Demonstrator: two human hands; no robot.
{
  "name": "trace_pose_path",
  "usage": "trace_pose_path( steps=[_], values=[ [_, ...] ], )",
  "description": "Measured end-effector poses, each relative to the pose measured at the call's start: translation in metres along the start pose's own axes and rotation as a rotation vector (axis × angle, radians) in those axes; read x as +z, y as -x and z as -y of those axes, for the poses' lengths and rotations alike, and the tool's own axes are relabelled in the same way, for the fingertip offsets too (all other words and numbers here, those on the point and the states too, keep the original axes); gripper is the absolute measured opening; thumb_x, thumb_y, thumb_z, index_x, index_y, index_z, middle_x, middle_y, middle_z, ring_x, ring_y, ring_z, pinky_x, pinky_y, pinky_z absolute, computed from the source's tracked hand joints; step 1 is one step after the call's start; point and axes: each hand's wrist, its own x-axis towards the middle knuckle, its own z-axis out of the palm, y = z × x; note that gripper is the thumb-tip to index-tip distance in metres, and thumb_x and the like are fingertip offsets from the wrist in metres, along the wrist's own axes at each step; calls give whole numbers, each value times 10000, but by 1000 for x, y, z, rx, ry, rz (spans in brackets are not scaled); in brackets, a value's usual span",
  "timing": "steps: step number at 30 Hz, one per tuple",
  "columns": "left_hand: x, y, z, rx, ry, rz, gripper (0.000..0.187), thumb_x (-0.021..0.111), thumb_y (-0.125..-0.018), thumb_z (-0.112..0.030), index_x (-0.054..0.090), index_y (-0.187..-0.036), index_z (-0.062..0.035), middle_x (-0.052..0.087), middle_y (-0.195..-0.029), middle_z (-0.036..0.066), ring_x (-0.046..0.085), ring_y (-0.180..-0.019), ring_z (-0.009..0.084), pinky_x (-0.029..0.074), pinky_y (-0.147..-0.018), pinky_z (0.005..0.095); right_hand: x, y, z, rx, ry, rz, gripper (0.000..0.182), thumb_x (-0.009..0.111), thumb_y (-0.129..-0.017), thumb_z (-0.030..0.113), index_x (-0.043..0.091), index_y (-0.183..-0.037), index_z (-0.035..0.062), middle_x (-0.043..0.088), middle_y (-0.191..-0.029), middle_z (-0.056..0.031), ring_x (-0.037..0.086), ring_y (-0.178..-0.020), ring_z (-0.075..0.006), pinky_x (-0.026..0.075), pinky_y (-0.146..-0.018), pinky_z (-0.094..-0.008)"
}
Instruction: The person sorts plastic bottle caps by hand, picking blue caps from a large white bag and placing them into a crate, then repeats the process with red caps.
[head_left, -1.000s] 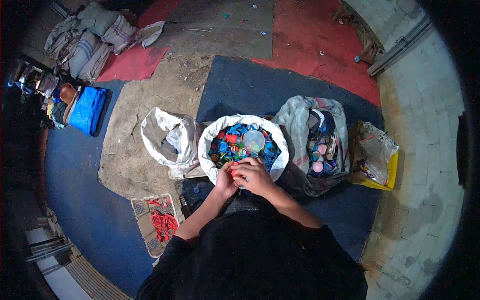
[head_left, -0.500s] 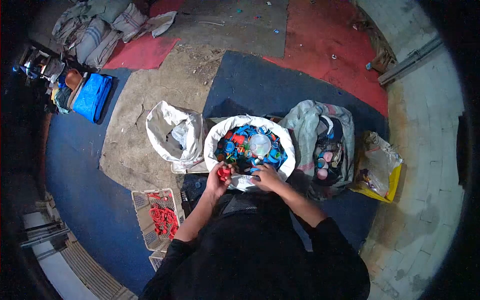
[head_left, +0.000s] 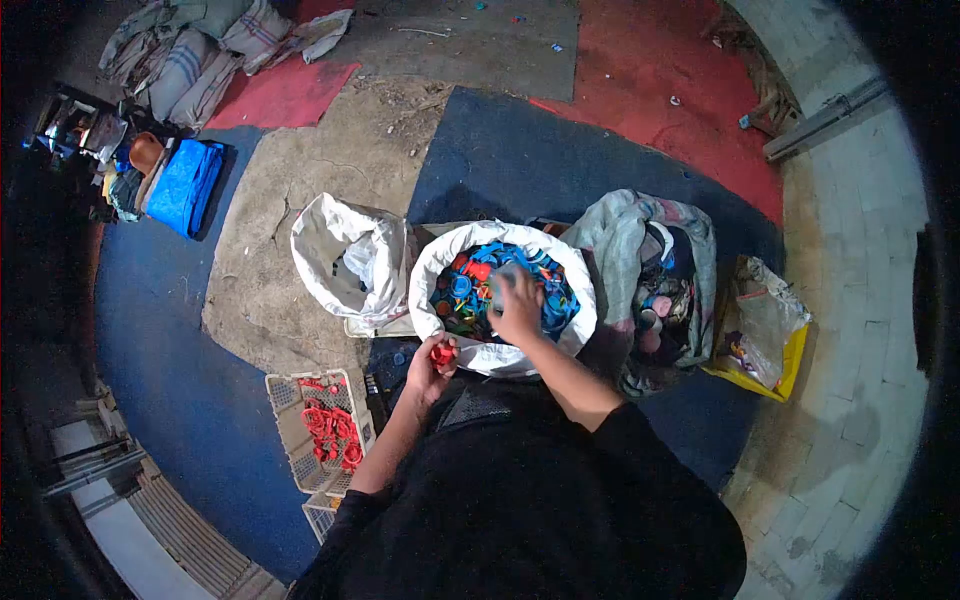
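Observation:
A white sack [head_left: 428,268] with a rolled rim stands in front of me, filled with mixed plastic caps [head_left: 482,262], mostly blue with some red, green and orange. Over its contents, my right hand [head_left: 520,308] has its fingers closed around a translucent round plastic container [head_left: 506,284], partly hidden by the hand. My left hand [head_left: 430,372] is at the sack's near left rim, its fingers curled around several red plastic caps [head_left: 443,354]. Below and left of it is a cream crate [head_left: 284,400] with red plastic pieces [head_left: 328,430] inside.
Another white sack [head_left: 312,262] on the left holds clear plastic. To the right stand a grey-green woven sack [head_left: 606,222] with mixed items and a yellow-edged bag [head_left: 790,365]. A blue folded tarp [head_left: 186,188] lies far left; a wall [head_left: 850,300] runs along the right.
My right hand has moved from the sack's near rim forward onto the translucent container and closed on it. My left hand stays near the rim with the red caps.

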Motion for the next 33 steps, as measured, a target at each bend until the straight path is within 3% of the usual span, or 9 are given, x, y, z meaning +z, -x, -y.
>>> trace_pose_path(
  steps=[5, 8, 11, 13, 21, 25, 26, 31, 33],
  values=[
    [1, -2, -2, -18, -15, -13, 280, 566, -971, -336, 612, -950, -60, 653, -797, 67, 438, -447, 84, 337, -418, 202, 8, 31, -9, -413, -314, 297, 387, 767, -791, 268, 681, -1120, 83, 575, -1337, -147, 514, -1279, -336, 403, -1076, -432],
    [4, 0, -4, -42, -16, 25, 290, 567, -968, -343, 610, -946, -57, 650, -793, 70, 372, -404, 83, 324, -416, 202, -4, 32, -17, -172, -702, 346, 289, 739, -836, 218, 690, -1087, 83, 597, -1299, -162, 526, -1261, -346, 418, -1055, -436],
    [4, -1, -4, -60, -13, 26, 290, 570, -965, -346, 611, -949, -59, 648, -794, 64, 374, -415, 80, 313, -417, 201, -30, 24, -38, -86, -368, -198, 329, 714, -820, 146, 643, -1115, 18, 588, -1275, -185, 523, -1245, -367, 418, -1032, -456],
    [0, -3, -3, -77, -9, 27, 283, 572, -965, -342, 610, -956, -61, 647, -809, 64, 386, -433, 77, 307, -420, 199, -53, 19, -50, 99, -55, -300, 399, 724, -790, 136, 620, -1152, 5, 555, -1310, -192, 506, -1244, -370, 407, -1043, -467],
    [9, -1, -4, -86, -42, 52, 227, 590, -962, -311, 560, -874, -103, 642, -876, 73, 405, -465, 82, 317, -418, 197, -10, 42, -30, -16, -25, 237, 478, 753, -762, 374, 677, -1175, 145, 463, -1431, -153, 359, -1363, -392, 268, -1130, -565],
    [13, 7, -8, -77, -40, 50, 233, 584, -967, -296, 541, -850, -100, 641, -885, 77, 422, -466, 93, 316, -412, 192, -27, 30, -31, -11, -587, 282, 266, 717, -851, 209, 685, -1076, 70, 689, -1075, -138, 672, -1003, -301, 518, -870, -420],
    [13, 8, -7, -53, -19, 4, 231, 582, -967, -295, 542, -849, -100, 642, -881, 76, 427, -468, 92, 315, -410, 193, -24, 27, -34, 1, -694, 102, 162, 682, -886, 125, 679, -1028, 45, 714, -906, -131, 705, -797, -298, 542, -732, -367],
    [-4, 13, -1, 1, 16, -51, 215, 593, -960, -282, 547, -844, -107, 647, -886, 68, 541, -583, 98, 322, -402, 197, -19, -3, -84, 251, -289, -124, 159, 625, -909, 92, 692, -1039, 31, 689, -906, -165, 679, -817, -302, 541, -750, -384],
    [-8, 20, -1, -6, 33, -26, 196, 599, -957, -260, 546, -875, -89, 646, -914, 76, 572, -644, 118, 350, -415, 195, -11, -10, -104, 146, -119, -162, 205, 626, -885, 102, 710, -1067, 62, 678, -975, -194, 656, -909, -371, 528, -819, -453]
  ],
)
